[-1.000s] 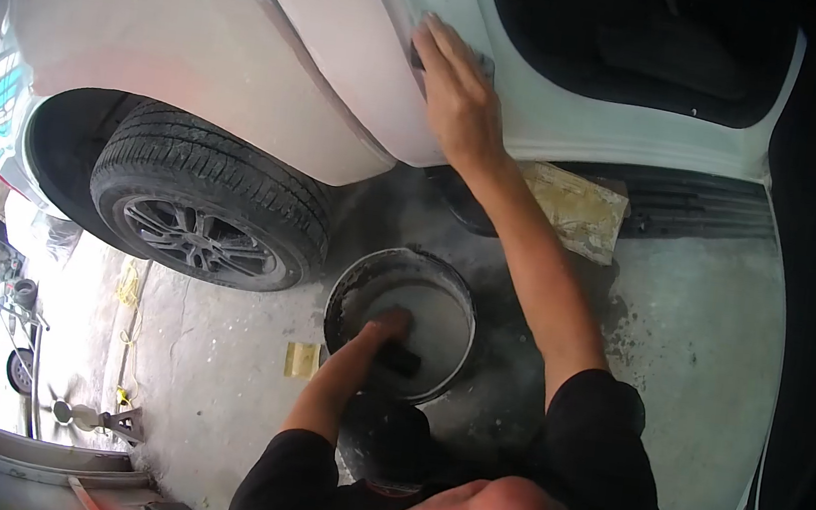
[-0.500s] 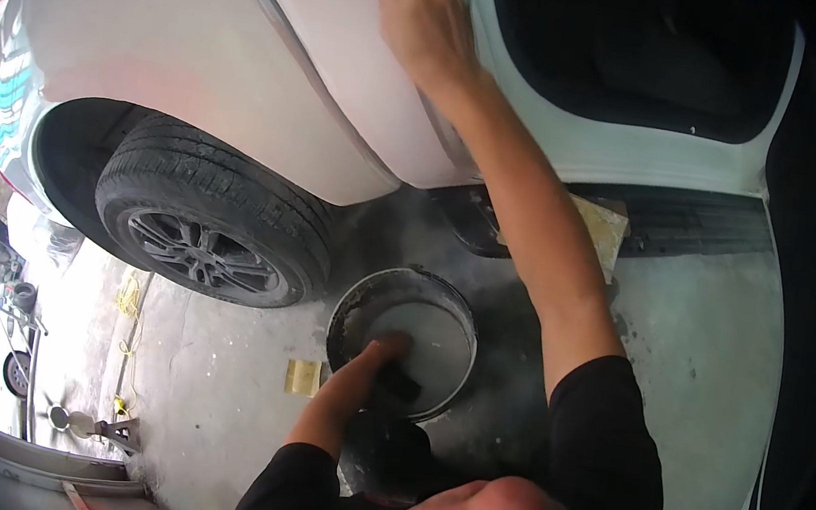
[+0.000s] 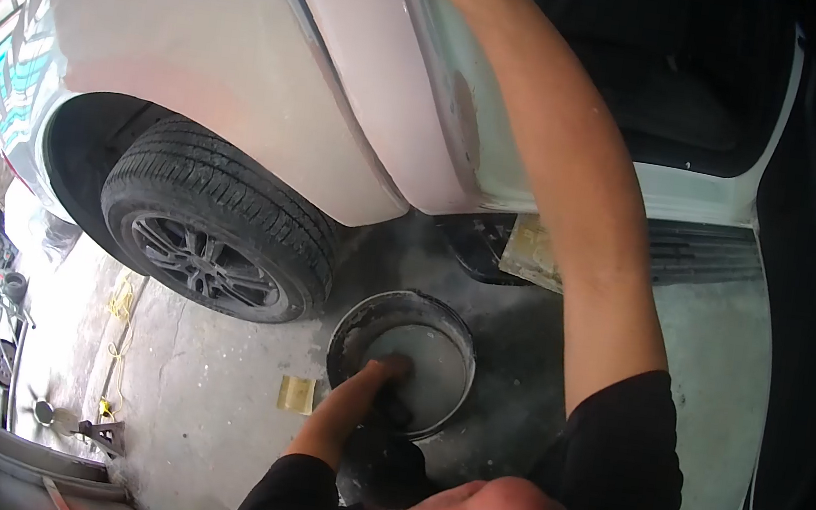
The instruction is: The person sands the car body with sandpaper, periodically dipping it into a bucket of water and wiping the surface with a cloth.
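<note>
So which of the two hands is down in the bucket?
The left hand, on a dark block inside the bucket; the right arm reaches up the car panel, its hand out of frame.

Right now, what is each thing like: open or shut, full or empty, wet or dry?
Round grey metal bucket: upright, open, holding cloudy water.
Left hand: in the bucket, fingers closed on a dark block.
White car body panel: dull brownish patch showing.
Black rubber tyre: mounted, resting on the concrete floor.
Right hand: out of view above.
</note>
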`<action>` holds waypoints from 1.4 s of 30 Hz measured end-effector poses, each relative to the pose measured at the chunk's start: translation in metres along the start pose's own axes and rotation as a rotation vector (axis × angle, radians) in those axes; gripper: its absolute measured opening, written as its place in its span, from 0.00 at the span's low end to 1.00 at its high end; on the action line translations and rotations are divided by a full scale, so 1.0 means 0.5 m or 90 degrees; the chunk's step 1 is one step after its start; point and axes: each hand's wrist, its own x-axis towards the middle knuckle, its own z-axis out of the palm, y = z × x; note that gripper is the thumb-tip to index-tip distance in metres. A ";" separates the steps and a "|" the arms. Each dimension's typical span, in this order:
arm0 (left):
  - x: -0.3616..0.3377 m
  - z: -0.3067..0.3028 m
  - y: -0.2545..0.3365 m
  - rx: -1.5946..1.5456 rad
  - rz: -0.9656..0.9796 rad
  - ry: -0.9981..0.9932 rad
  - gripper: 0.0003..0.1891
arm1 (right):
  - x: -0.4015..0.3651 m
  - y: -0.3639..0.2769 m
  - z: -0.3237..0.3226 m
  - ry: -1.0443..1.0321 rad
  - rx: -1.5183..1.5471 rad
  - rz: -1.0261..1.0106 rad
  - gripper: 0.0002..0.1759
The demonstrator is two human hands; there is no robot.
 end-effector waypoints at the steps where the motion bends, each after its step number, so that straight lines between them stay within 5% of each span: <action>1: -0.033 0.002 0.013 -0.004 0.005 0.092 0.26 | -0.028 0.008 0.005 0.005 -0.002 -0.019 0.14; 2: -0.054 -0.007 0.022 -0.005 0.011 0.186 0.27 | -0.058 0.016 0.008 0.014 -0.005 -0.040 0.15; 5: -0.045 -0.040 0.006 -0.101 -0.052 0.099 0.27 | -0.301 -0.032 -0.025 -0.022 -0.089 -0.005 0.20; 7: -0.098 -0.152 0.046 -0.193 -0.129 0.164 0.27 | -0.455 -0.055 -0.034 -0.031 -0.097 0.047 0.22; 10: -0.182 -0.319 0.088 -0.278 -0.133 0.318 0.26 | -0.536 -0.083 -0.094 -0.132 -0.104 0.076 0.24; 12: -0.248 -0.450 0.120 -0.280 -0.022 0.471 0.19 | -0.574 -0.102 -0.136 -0.177 -0.077 0.124 0.23; 17: -0.426 -0.840 0.250 0.056 0.142 0.770 0.15 | -0.700 -0.148 -0.218 -0.133 0.125 0.341 0.22; 21: -0.495 -1.133 0.262 0.461 0.220 0.960 0.25 | -0.776 -0.148 -0.252 -0.090 0.191 0.450 0.22; 23: -0.513 -1.272 0.224 0.594 0.089 1.037 0.30 | -0.808 -0.144 -0.259 -0.088 0.189 0.492 0.21; 25: -0.496 -1.337 0.338 0.719 -0.020 1.077 0.23 | -0.817 -0.143 -0.271 -0.091 0.198 0.520 0.20; 28: -0.453 -1.358 0.335 0.908 0.062 0.969 0.21 | -0.830 -0.135 -0.270 -0.070 0.226 0.548 0.19; 32: -0.403 -1.236 0.300 0.831 0.150 0.804 0.17 | -0.845 -0.127 -0.267 -0.035 0.254 0.573 0.18; 34: -0.313 -1.187 0.231 0.939 0.240 0.867 0.16 | -0.841 -0.134 -0.272 -0.051 0.292 0.633 0.18; 36: -0.285 -1.099 0.275 0.834 0.294 0.827 0.18 | -0.844 -0.140 -0.270 -0.063 0.329 0.675 0.17; 39: -0.265 -1.000 0.265 0.778 0.212 0.674 0.31 | -0.863 -0.155 -0.258 -0.056 0.358 0.700 0.16; 42: -0.212 -0.921 0.249 0.813 0.187 0.575 0.31 | -0.880 -0.172 -0.250 -0.098 0.373 0.721 0.12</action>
